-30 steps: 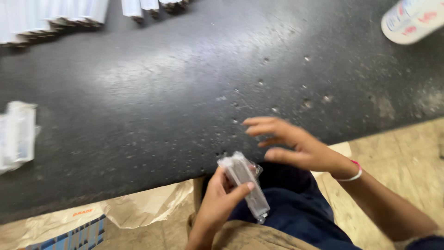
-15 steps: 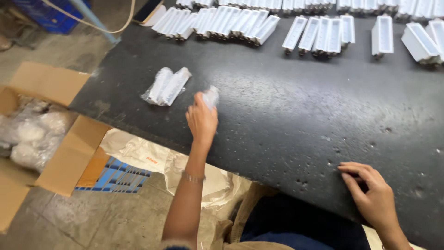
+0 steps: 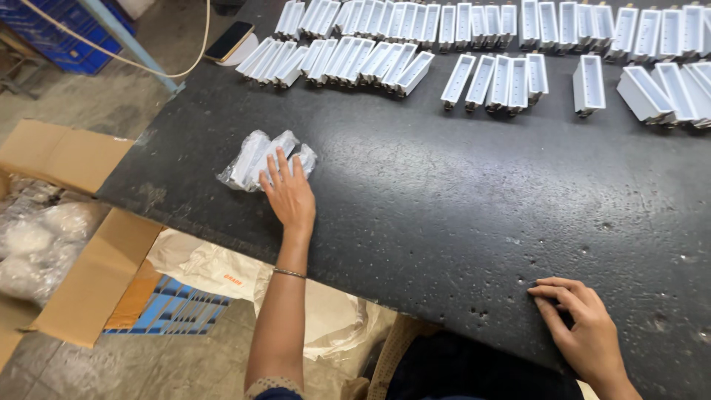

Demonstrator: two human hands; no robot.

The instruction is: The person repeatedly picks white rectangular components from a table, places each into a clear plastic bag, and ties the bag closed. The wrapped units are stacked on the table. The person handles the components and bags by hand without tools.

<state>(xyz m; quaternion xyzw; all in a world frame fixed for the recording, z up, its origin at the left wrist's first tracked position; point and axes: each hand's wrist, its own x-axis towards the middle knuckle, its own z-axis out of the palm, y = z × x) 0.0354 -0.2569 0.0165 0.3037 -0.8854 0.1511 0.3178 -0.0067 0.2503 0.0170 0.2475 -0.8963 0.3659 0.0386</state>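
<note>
My left hand (image 3: 290, 194) lies flat with its fingers spread on a small pile of white parts in clear plastic bags (image 3: 255, 159), near the left end of the black table (image 3: 444, 207). The fingertips touch the rightmost bag (image 3: 304, 156); nothing is gripped. On the near edge of the table, at the lower right, rests my right hand (image 3: 581, 326), palm down, fingers apart and holding nothing.
Rows of white open rectangular housings (image 3: 474, 74) line the far side of the table. A phone (image 3: 229, 41) lies at the far left corner. On the floor to the left stand an open cardboard box (image 3: 81, 274) with bagged pieces (image 3: 29, 244) and a blue crate (image 3: 67, 30).
My left hand carried a bagged part from in front of me to the pile at the left and has laid it down there. My right hand has settled on the table edge.
</note>
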